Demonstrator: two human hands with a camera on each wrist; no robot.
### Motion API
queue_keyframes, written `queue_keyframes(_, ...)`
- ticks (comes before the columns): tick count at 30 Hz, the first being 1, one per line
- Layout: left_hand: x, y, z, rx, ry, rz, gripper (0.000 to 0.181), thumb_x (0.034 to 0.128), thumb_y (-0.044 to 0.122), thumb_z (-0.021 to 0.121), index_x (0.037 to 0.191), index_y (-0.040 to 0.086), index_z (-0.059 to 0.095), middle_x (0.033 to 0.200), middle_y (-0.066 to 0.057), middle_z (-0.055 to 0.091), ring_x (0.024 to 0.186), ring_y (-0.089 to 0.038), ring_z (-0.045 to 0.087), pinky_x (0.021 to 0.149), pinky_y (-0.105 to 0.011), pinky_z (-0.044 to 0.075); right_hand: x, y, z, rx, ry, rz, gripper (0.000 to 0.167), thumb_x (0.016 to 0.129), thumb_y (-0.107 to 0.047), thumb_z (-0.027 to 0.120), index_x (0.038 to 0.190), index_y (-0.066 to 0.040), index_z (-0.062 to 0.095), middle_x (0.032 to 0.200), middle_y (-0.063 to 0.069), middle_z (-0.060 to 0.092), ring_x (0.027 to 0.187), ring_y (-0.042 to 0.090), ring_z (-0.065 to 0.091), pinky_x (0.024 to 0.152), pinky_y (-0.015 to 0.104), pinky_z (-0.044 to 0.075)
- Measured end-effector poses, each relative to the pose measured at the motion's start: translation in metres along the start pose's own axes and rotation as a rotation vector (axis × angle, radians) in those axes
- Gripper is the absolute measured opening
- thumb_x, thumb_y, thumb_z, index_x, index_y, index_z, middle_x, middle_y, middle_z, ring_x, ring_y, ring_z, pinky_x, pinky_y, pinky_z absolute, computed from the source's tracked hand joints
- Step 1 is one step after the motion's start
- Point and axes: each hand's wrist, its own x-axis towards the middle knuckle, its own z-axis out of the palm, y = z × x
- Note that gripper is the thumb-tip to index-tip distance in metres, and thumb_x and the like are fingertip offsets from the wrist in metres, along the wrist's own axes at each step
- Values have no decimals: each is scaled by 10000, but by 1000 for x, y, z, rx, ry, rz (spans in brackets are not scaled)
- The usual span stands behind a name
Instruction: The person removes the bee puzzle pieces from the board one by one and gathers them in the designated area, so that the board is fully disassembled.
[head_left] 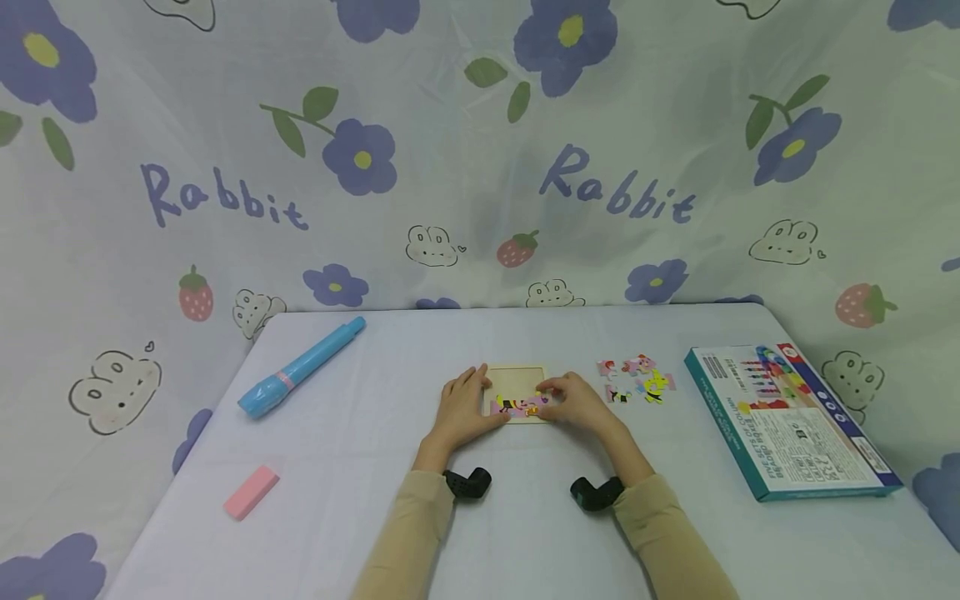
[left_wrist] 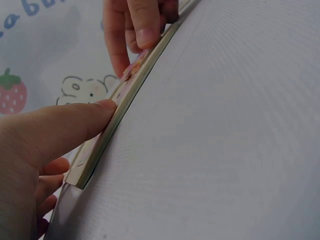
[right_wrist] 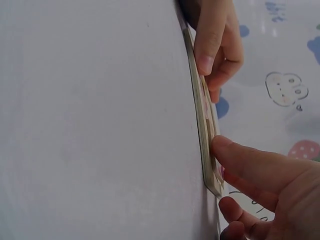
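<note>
A small wooden puzzle tray [head_left: 517,382] lies flat on the table, with joined pink puzzle pieces [head_left: 517,406] along its near side. My left hand [head_left: 459,411] holds the tray at its left side, thumb on the near edge and fingers up the left edge. At the tray's near right corner, my right hand [head_left: 577,402] pinches a puzzle piece [right_wrist: 220,172] between thumb and finger; most of that piece is hidden. In the left wrist view the left thumb [left_wrist: 92,117] presses on the tray's rim. Several loose puzzle pieces [head_left: 654,385] lie right of the right hand.
A flat boxed set [head_left: 795,425] with a teal edge lies at the right of the white table [head_left: 360,533]. On the left are a blue wand-like tube [head_left: 303,367] and a pink block [head_left: 251,492]. A printed cloth [head_left: 450,150] hangs behind the table.
</note>
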Motion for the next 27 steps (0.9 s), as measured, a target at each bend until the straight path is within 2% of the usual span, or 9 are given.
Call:
queue_keyframes(6,0,1,-1,4,3,5,910,741,507,681,1421,32,308,1216,-28,557,1362,-257,263,1085,-433,190,0,0,0,16,29,-35,326,721,-119,772,1027,-118,658,952,68,524,897,214,491,796,400,419)
queue_keyframes(9,0,2,-1,4,1,3,915,736,508,684,1422,32,309,1216,-30,558,1361,-258,266,1086,-432,190,-1,-1,0,70,53,-62,246,749,-108,745,971,-112,639,921,48,563,844,194,496,747,354,419)
queue_keyframes(13,1,1,0,1,3,0,916,732,508,684,1420,31,312,1217,-28,559,1358,-256,271,1085,-432,191,-3,-2,0,170,51,-60,165,802,-131,705,938,-101,617,838,22,620,745,158,525,652,281,419)
queue_keyframes(16,1,1,1,-1,4,-2,911,735,506,682,1420,33,311,1214,-26,561,1359,-256,269,1086,-433,189,-5,-2,-2,198,51,-45,164,808,-139,703,941,-101,614,796,20,625,713,148,539,627,267,420)
queue_keyframes(27,0,0,1,6,5,4,913,738,499,685,1423,23,312,1205,-30,562,1365,-254,260,1086,-429,185,-10,11,-21,190,61,16,239,816,-228,704,1004,-106,620,838,26,638,745,150,554,635,274,417)
